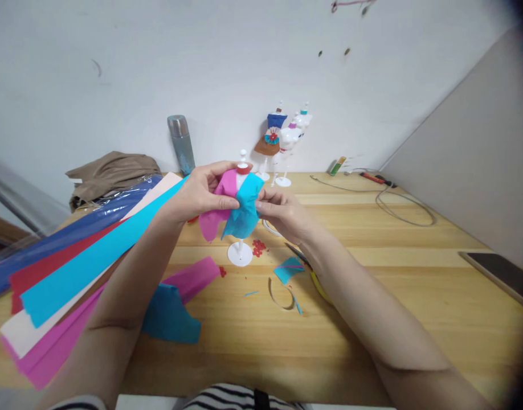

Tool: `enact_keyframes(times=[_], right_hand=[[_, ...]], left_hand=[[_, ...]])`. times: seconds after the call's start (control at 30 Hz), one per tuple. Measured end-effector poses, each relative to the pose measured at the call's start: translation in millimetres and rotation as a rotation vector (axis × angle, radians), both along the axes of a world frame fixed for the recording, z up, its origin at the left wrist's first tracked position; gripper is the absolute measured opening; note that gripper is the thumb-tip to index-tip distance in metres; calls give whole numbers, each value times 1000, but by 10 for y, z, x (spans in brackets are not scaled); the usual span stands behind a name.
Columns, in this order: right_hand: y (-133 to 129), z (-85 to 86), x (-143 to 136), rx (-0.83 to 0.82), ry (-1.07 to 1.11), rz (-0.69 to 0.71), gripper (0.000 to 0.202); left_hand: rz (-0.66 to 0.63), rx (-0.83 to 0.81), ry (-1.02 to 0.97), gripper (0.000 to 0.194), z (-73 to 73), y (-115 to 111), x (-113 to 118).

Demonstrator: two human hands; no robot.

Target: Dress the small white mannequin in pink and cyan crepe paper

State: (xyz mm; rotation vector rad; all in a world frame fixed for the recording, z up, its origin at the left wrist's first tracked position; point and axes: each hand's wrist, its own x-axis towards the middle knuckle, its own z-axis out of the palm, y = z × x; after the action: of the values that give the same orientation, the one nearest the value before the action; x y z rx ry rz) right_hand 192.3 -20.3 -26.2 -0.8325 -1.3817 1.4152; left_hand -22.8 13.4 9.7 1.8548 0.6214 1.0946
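A small white mannequin stand (240, 254) with a red collar (243, 169) stands upright on the table. Pink crepe paper (213, 224) and blue crepe paper (243, 213) are wrapped around its torso. My left hand (205, 193) is closed at the mannequin's left side, its thumb pressing on the papers and its other fingers partly hidden behind. On the right side, my right hand (282, 212) pinches the edge of the blue paper near the waist. Red paper bits (258, 247) lie behind the stand's base.
Strips of coloured paper (86, 262) fan out at the left, near a metal flask (182, 145). Dressed mannequins (277, 122) stand by the wall. Scissors (319, 287) lie beneath my right forearm, beside blue scraps (289, 270). A phone (498, 276) and cable (398, 213) are at the right.
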Motion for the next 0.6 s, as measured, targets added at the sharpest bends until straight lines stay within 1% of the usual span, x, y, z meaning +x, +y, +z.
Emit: enact_keyframes(times=[0.13, 0.23, 0.43, 0.6], right_hand=[[11, -24, -19, -160, 98, 69, 31], [23, -37, -36, -227, 128, 100, 30], [47, -73, -42, -241, 167, 117, 34], [74, -130, -51, -250, 215, 150, 37]], left_hand=[[-9, 13, 2, 74, -5, 24, 13], [15, -3, -2, 72, -20, 21, 19], [23, -46, -19, 71, -9, -25, 27], [6, -15, -20, 72, -20, 8, 31]])
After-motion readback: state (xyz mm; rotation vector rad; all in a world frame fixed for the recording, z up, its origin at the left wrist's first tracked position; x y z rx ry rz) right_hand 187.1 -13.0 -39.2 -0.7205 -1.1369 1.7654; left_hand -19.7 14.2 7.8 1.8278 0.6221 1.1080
